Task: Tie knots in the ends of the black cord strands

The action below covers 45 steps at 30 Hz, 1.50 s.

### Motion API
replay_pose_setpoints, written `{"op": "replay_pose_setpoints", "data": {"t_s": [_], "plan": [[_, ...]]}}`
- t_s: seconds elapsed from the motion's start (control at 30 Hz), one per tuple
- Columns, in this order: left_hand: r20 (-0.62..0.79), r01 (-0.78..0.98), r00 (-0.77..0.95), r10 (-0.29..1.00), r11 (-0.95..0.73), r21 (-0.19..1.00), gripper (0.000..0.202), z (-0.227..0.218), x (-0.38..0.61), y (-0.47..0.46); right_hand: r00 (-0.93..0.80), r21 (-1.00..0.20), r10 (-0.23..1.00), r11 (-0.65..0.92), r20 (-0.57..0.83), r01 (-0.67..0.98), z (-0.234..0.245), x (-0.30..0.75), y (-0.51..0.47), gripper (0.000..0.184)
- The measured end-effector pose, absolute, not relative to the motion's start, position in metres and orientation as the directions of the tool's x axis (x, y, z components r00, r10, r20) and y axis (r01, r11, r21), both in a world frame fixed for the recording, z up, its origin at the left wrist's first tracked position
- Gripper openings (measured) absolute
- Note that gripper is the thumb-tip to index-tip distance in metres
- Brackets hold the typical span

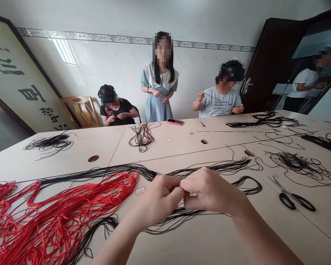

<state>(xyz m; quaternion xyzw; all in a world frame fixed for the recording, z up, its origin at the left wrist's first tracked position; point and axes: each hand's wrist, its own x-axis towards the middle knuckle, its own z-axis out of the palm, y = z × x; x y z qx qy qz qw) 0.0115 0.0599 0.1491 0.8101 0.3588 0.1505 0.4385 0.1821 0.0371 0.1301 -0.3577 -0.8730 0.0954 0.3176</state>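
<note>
Pressing their fingertips together, a worker's hands meet over a pale laminate table (52,165). At far left, glossy red cord (57,221) sprawls in loose, springy loops, with thin black cord (99,173) stretched in long strands behind it. A small red-edged label (140,190) lies just beside the left hand (157,197), whose curled fingers press against those of the right hand (209,191). Whatever they pinch is hidden (most likely a strand or two of the black cord, which passes under both wrists). To the right, open scissors (289,198) with black loop handles rest near a matted black tangle (292,165). A hard tug could drag loops from the heaps and knot them, since the fine, slick strands cross one another. A stray loop swept against the open blades could snag. Three seated and standing co-workers (160,84) are across the table.
</note>
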Motion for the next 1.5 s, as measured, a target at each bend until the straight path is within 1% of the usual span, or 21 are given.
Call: {"op": "replay_pose_setpoints", "data": {"t_s": [0.07,0.13,0.17,0.23,0.3,0.37,0.47,0.6,0.7,0.83,0.97,1.13,1.23,1.33,1.5], "plan": [[-0.046,0.443,0.686,0.726,-0.367,0.818,0.020,0.148,0.013,0.060,-0.536,-0.409,0.695,0.717,0.479,0.564,0.131,0.183,0.038,0.027],[-0.053,0.423,0.680,0.731,-0.333,0.843,0.020,0.146,0.012,0.060,-0.537,-0.445,0.698,0.716,0.475,0.537,0.133,0.183,0.037,0.025],[-0.068,0.406,0.684,0.726,-0.302,0.863,0.021,0.146,0.011,0.061,-0.543,-0.484,0.698,0.715,0.466,0.505,0.133,0.182,0.036,0.022],[-0.087,0.354,0.702,0.707,-0.241,0.904,0.023,0.146,0.007,0.062,-0.530,-0.599,0.720,0.682,0.448,0.420,0.135,0.182,0.035,0.017],[-0.075,0.306,0.706,0.704,-0.208,0.929,0.026,0.150,0.003,0.062,-0.463,-0.740,0.785,0.584,0.411,0.333,0.136,0.182,0.034,0.014],[-0.037,0.277,0.682,0.730,-0.211,0.937,0.028,0.155,-0.001,0.060,-0.374,-0.853,0.857,0.460,0.355,0.245,0.138,0.183,0.035,0.014],[0.012,0.259,0.647,0.763,-0.235,0.937,0.023,0.163,-0.005,0.057,-0.328,-0.938,0.900,0.334,0.288,0.093,0.138,0.185,0.038,0.013],[0.019,0.265,0.665,0.746,-0.259,0.929,0.019,0.166,-0.005,0.051,-0.357,-0.964,0.896,0.255,0.263,-0.071,0.136,0.186,0.041,0.014],[0.005,0.285,0.674,0.739,-0.267,0.920,0.016,0.165,-0.004,0.048,-0.387,-0.971,0.891,0.213,0.238,-0.106,0.134,0.185,0.042,0.013],[0.016,0.269,0.667,0.745,-0.260,0.927,0.018,0.163,-0.003,0.046,-0.394,-0.983,0.900,0.165,0.186,-0.086,0.132,0.183,0.042,0.014],[0.032,0.259,0.653,0.757,-0.263,0.929,0.022,0.162,-0.001,0.048,-0.410,-0.977,0.887,0.200,0.210,-0.069,0.133,0.180,0.041,0.012],[0.033,0.357,0.659,0.751,-0.351,0.866,0.025,0.162,-0.001,0.050,-0.408,-0.972,0.889,0.235,0.207,0.018,0.134,0.178,0.040,0.015],[0.028,0.415,0.670,0.741,-0.406,0.814,0.028,0.163,-0.003,0.051,-0.428,-0.967,0.878,0.251,0.215,0.030,0.135,0.179,0.040,0.016],[0.019,0.443,0.677,0.736,-0.427,0.788,0.030,0.163,-0.006,0.052,-0.452,-0.967,0.867,0.252,0.212,0.030,0.136,0.180,0.040,0.016],[0.031,0.453,0.668,0.743,-0.439,0.775,0.027,0.161,-0.006,0.054,-0.454,-0.969,0.872,0.239,0.185,0.064,0.138,0.180,0.038,0.017]]}}
